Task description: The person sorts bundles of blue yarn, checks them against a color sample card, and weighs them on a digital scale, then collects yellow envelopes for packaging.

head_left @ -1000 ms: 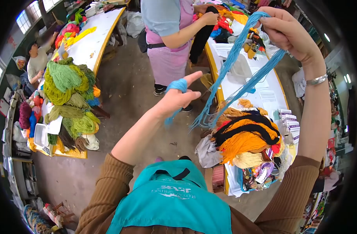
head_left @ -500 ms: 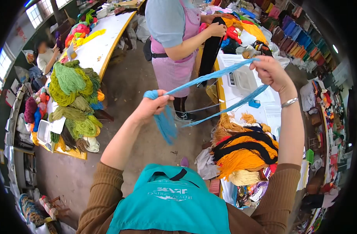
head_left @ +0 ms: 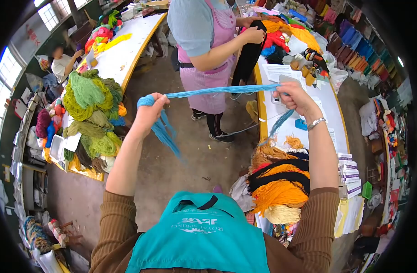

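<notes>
A strand bundle of blue yarn (head_left: 222, 90) stretches nearly level between my two hands. My left hand (head_left: 150, 109) is closed on its left end, where the yarn loops over the hand and a loose tail hangs below. My right hand (head_left: 295, 96) grips the other end, and a thinner tail drops from it toward the right table. A silver bracelet (head_left: 316, 123) circles the right wrist. Beneath the right forearm, orange and black yarn (head_left: 281, 184) lies heaped on the table.
A co-worker in a pink apron (head_left: 217, 54) stands ahead, holding black yarn (head_left: 251, 54). Green yarn (head_left: 90, 102) is piled on the left table (head_left: 138, 41). Papers and a blue item (head_left: 300, 123) lie on the right table. Another person (head_left: 61, 63) sits at the far left.
My left hand has moved left and slightly up, and my right hand left and down. The blue yarn's upper span is now straighter and more level; the wide lower loop has collapsed.
</notes>
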Tool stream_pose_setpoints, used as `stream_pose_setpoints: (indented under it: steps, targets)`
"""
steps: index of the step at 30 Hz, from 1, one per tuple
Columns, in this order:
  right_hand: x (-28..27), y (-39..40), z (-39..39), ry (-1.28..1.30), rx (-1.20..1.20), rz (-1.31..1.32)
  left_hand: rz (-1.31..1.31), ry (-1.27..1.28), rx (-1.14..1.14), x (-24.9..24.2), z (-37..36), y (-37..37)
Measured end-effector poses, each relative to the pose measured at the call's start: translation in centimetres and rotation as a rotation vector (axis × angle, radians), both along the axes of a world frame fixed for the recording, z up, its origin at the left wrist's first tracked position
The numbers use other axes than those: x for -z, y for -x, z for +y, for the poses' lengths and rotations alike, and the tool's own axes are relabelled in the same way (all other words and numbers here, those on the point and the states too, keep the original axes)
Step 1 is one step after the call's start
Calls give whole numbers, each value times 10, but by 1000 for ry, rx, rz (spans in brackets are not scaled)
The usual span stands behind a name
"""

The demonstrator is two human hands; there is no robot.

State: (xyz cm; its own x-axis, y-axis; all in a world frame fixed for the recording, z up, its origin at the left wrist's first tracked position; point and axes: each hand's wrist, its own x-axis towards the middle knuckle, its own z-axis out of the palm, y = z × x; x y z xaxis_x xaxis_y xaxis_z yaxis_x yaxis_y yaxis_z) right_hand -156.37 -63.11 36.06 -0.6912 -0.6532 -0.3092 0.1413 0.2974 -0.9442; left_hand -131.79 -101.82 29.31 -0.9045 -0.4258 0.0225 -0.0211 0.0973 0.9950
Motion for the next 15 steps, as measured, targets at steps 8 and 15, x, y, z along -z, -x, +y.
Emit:
stream_pose_setpoints:
  steps: [8, 15]
  targets:
    - [12, 5, 0, 91, -184, -179, -49, 95, -74, 13, -8, 1]
    - [18, -4, 1, 222, -71, -236, -37, 11, -87, 24, 1, 7]
